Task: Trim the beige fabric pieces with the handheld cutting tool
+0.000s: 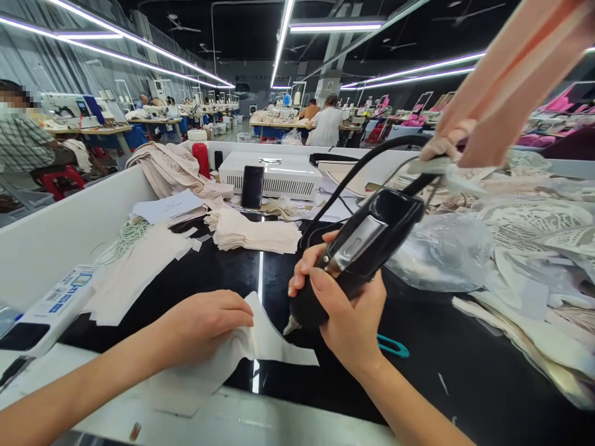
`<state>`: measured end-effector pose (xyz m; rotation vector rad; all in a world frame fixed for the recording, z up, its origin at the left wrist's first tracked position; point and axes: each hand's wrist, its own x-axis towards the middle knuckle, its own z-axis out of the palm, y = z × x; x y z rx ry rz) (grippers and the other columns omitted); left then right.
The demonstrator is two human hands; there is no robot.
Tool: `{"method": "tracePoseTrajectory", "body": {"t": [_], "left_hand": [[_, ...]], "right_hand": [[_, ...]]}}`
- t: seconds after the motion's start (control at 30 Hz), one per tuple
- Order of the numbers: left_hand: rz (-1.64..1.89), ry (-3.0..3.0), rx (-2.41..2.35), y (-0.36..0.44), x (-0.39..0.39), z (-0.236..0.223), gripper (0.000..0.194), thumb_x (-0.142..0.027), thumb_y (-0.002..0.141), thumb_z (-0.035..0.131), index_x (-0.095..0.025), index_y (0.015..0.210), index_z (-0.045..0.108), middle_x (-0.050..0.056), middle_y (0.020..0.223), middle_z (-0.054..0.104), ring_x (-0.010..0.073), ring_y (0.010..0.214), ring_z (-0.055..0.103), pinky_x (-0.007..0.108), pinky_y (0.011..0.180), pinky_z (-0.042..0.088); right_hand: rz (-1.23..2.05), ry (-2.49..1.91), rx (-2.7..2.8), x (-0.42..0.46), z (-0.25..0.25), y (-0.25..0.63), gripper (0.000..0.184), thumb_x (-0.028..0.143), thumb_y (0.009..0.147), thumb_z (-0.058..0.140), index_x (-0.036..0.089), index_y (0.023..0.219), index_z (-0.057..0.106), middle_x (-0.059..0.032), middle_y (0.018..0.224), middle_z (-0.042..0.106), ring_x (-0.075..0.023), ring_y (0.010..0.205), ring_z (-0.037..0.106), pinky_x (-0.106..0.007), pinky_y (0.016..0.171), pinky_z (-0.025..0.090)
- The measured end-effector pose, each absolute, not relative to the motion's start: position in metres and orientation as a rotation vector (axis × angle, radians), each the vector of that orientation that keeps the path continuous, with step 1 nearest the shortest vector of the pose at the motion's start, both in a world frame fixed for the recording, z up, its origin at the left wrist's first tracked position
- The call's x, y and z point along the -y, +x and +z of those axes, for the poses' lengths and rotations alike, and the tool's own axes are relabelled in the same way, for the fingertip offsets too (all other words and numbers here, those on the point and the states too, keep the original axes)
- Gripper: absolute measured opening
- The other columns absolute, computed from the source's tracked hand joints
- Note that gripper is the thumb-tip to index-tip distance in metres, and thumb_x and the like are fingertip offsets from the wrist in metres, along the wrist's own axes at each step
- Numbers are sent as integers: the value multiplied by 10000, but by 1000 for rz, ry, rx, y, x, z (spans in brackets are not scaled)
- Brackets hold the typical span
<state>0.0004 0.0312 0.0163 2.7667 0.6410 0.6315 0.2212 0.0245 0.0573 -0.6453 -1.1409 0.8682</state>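
My right hand (348, 316) is wrapped around a black corded handheld power tool (325, 291) with a pale metal tip at its lower end. The tool tilts down to the left, its tip close to the curved edge of a white fabric piece (274, 337); whether they touch I cannot tell. My left hand (209, 325) is closed on that fabric, fingertips pinching it near its upper point. The cloth drapes from under the left hand over the front edge of the black work surface (409, 396). A teal loop-shaped object (393, 345) lies just right of my right wrist.
Stacked cream fabric pieces (253, 229) lie ahead, before a phone (252, 186) and a white vented box (272, 176). A pink strap (506, 93) hangs to the tool's cord. At right are a plastic bag (441, 254) and lace pieces (539, 229); a white device (51, 306) is at left.
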Motion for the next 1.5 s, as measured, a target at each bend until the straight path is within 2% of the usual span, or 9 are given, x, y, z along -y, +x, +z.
{"method": "tracePoseTrajectory", "body": {"t": [0.23,0.53,0.67,0.83,1.13,1.5], "left_hand": [[696,2773,-820,23,-35,5,288,-28,996,470,-154,1137,687,90,1155,727,205,1074,695,315,950,596],[600,2839,-823,27,-44,-12,172,-101,1024,554,-135,1083,711,104,1148,722,226,1067,709,331,945,608],[674,2839,-755,21,-42,-14,208,-176,1075,506,-143,1127,705,96,1181,729,204,1108,706,309,985,592],[708,2920,-708,18,-38,-13,269,-193,1098,450,-114,1161,699,128,1223,722,209,1094,715,310,973,600],[732,2890,-719,15,-40,-18,256,-213,1095,469,-140,1195,693,113,1218,706,221,1114,697,351,1032,579],[761,2827,-722,15,-38,-18,254,-200,1074,469,-167,1180,698,101,1191,706,219,1053,703,326,933,605]], "right_hand": [[926,-584,1176,-18,48,228,339,269,851,808,297,1121,605,52,797,667,-122,589,645,-273,536,590],[911,-568,1178,-7,51,238,331,304,837,844,286,1105,652,30,768,661,-141,605,650,-266,508,604],[889,-575,1187,-4,51,241,333,311,830,845,280,1105,659,16,761,655,-157,594,641,-287,491,599],[881,-606,1184,-1,54,244,331,307,818,850,291,1094,668,14,744,641,-161,582,624,-293,478,592],[877,-588,1115,-26,62,227,363,322,773,887,290,1056,662,40,726,638,-143,563,613,-262,457,564],[849,-609,1092,-64,57,198,389,320,787,836,281,1064,567,69,727,617,-128,547,596,-264,471,527]]}}
